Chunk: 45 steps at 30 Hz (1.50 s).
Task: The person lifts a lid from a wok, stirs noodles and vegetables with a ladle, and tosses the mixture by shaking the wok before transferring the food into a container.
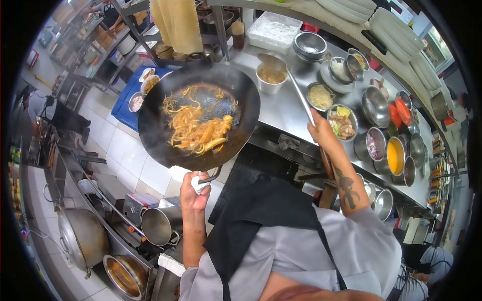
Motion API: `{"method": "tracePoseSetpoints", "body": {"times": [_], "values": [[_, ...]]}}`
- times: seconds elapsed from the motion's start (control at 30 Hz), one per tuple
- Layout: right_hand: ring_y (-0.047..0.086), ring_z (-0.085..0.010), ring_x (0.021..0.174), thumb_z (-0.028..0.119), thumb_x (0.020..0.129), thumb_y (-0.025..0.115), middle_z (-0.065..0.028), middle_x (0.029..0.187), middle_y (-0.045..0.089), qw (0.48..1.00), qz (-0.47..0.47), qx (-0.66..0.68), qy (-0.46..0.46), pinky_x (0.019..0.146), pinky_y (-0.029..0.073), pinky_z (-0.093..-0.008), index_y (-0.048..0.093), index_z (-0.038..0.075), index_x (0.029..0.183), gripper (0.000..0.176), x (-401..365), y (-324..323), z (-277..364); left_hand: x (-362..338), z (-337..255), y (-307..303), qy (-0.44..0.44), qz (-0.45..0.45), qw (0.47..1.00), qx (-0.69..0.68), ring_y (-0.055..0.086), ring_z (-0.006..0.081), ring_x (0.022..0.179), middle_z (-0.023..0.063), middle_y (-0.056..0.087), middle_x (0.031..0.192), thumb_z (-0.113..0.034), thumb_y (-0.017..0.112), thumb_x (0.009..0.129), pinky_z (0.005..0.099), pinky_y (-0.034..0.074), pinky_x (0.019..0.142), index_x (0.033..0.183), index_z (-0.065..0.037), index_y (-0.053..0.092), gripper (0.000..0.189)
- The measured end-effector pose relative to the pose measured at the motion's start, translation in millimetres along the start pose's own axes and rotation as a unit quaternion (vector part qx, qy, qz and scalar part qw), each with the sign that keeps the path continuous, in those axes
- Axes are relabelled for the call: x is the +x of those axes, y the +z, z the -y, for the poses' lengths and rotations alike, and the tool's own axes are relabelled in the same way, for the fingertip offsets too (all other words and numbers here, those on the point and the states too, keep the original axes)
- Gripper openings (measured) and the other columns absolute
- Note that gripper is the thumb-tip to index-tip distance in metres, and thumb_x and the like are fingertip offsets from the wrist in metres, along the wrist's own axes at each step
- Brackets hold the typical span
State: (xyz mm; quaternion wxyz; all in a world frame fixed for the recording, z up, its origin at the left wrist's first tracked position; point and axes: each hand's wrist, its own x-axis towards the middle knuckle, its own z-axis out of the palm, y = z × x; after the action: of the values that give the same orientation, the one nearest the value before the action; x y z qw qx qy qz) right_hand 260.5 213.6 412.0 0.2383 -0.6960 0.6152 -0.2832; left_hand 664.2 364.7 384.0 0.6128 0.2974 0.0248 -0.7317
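Note:
My left hand [195,191] is closed round the wok's handle, with a white cloth [201,183] between. The dark wok [241,95] is held up over the floor, and noodles [193,125] with yellow and orange pieces lie in it. On the right, my right hand [323,130] grips the long handle of a ladle [272,61]. The ladle's bowl is over a white pot [271,86] of brown contents on the steel counter. Near that hand are a bowl of pale noodles [320,97] and a bowl of cut vegetables and meat [342,122].
The steel counter [288,113] holds several metal bowls, including one of orange liquid [395,156]. A white tray [275,27] of powder is at the back. A blue crate [126,110] with small bowls stands behind the wok. Pots [156,226] stand lower left. A co-worker [50,108] is at far left.

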Motion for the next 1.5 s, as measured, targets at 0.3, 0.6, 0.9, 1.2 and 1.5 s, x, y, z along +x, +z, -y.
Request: {"method": "tracePoseSetpoints", "body": {"times": [0.3,0.6,0.9,1.2,1.5], "values": [[0.04,-0.0061,0.037,0.008,0.088,0.053,0.001,0.062,0.047,0.938,0.07,0.317,0.126,0.033,0.031,-0.0201,0.032,0.004,0.14,0.056,-21,-18,57,15,2,-7,0.025,0.032,0.999,0.022,0.052,0.0126,0.062,0.0075,0.055,0.074,-0.013,0.052,0.085,0.0216,0.034,0.039,0.087,-0.005,0.05,0.008],[0.059,-0.0403,0.08,0.011,0.088,0.055,-0.0271,0.084,0.059,0.961,0.113,-0.155,-0.197,0.074,0.047,-0.0404,0.044,-0.003,0.129,0.044,-23,-14,87,24,13,19,0.032,0.03,0.999,0.02,0.055,0.0112,0.061,0.0058,0.055,0.074,-0.011,0.053,0.084,0.0218,0.033,0.037,0.088,-0.01,0.049,0.006],[0.05,-0.0129,0.043,0.019,0.092,0.052,-0.0069,0.064,0.056,0.976,0.197,-0.024,-0.088,0.041,0.043,-0.03,0.044,0.002,0.131,0.043,34,46,142,0,11,16,0.041,0.031,0.998,0.029,0.055,0.0117,0.059,0.0068,0.057,0.073,-0.011,0.05,0.085,0.0224,0.034,0.038,0.084,-0.007,0.051,0.004],[0.046,-0.0107,0.037,0.018,0.092,0.051,-0.0034,0.055,0.051,0.958,0.276,-0.019,-0.07,0.038,0.041,-0.0279,0.045,0.002,0.13,0.041,-9,13,164,-20,0,-10,0.079,0.002,0.996,0.042,0.056,0.0124,0.061,0.0082,0.057,0.074,-0.011,0.052,0.084,0.0227,0.033,0.038,0.083,-0.007,0.051,0.004],[0.044,-0.0078,0.042,0.021,0.093,0.052,0.0005,0.061,0.049,0.932,0.357,0.014,-0.062,0.04,0.039,-0.025,0.04,0.002,0.135,0.047,-63,53,210,-21,-21,-30,0.09,0.011,0.995,0.044,0.055,0.0116,0.061,0.0051,0.056,0.073,-0.009,0.053,0.081,0.023,0.033,0.038,0.086,-0.008,0.05,0.005]]}}
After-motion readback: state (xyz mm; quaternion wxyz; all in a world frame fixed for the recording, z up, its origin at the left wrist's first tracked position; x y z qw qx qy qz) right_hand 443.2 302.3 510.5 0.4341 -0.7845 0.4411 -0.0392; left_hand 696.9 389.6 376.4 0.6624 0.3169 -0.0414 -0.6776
